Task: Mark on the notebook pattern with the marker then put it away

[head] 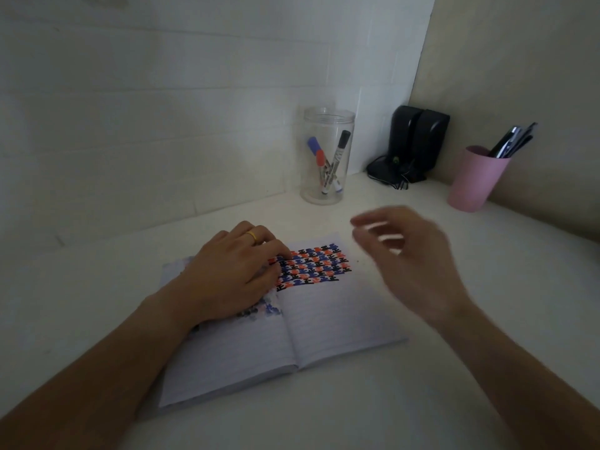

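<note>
An open lined notebook [328, 323] lies on the white desk. Its right page carries a red, blue and black pattern [319, 266] near the top. My left hand [233, 274] rests flat on the left page, fingertips touching the pattern's left edge. My right hand [412, 254] hovers blurred above the desk just right of the notebook, fingers apart and holding nothing. A clear jar [326, 157] behind the notebook holds three markers: blue-capped [314, 145], red-capped [320, 164] and black-capped [342, 141].
A pink cup [474, 180] with pens stands at the back right. Two black speakers [415, 141] with a cable sit in the corner. White walls close in behind and on the right.
</note>
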Motion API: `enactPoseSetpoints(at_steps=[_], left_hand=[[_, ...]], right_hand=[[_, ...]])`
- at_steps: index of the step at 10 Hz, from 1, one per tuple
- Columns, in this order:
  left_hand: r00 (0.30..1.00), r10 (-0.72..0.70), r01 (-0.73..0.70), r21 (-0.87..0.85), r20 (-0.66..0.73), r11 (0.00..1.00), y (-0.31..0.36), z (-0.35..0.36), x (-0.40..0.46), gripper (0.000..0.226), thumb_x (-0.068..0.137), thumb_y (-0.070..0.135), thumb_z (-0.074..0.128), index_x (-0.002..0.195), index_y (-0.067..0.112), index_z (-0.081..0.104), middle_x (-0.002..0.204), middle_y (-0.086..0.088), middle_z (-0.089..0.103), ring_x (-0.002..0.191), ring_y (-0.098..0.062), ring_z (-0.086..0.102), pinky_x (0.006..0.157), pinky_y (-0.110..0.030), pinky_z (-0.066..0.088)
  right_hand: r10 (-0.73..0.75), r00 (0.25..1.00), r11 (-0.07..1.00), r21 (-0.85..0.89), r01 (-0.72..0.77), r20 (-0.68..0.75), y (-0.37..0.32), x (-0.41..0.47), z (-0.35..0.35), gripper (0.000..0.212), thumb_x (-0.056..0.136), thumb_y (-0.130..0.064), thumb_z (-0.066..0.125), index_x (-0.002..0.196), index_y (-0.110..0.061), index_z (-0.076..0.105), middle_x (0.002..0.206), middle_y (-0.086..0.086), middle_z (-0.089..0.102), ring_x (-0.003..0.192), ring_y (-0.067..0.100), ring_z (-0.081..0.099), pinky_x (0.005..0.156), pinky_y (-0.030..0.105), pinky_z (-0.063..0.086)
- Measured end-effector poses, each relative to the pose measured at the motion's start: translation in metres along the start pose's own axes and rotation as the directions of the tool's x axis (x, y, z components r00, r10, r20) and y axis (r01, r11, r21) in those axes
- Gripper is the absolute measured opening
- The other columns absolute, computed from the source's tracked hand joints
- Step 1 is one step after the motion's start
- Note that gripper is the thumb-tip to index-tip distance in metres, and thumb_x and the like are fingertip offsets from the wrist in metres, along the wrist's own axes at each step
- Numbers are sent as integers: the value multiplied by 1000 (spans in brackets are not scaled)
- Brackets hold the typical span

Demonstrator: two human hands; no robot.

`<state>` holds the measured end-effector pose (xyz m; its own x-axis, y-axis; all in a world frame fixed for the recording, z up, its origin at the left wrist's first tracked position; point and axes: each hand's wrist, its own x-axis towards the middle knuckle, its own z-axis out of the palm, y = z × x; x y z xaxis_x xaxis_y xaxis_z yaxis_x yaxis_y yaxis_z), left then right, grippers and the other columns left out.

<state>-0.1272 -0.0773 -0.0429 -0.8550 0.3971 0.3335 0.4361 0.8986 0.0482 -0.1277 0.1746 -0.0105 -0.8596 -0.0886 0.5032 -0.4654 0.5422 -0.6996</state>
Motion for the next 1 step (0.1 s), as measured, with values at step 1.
enactPoseSetpoints(at_steps=[1], left_hand=[[1000, 4, -4, -1, -2, 1000, 1, 0, 1, 45, 94, 46, 30, 125, 33, 59, 121, 6, 61, 110, -14, 49, 83, -36, 43]], right_hand=[[-65, 979, 937, 326, 125, -191, -44, 2, -42, 14, 88, -15, 71, 92, -27, 76, 83, -9, 77, 75, 8, 67, 72, 21, 54]])
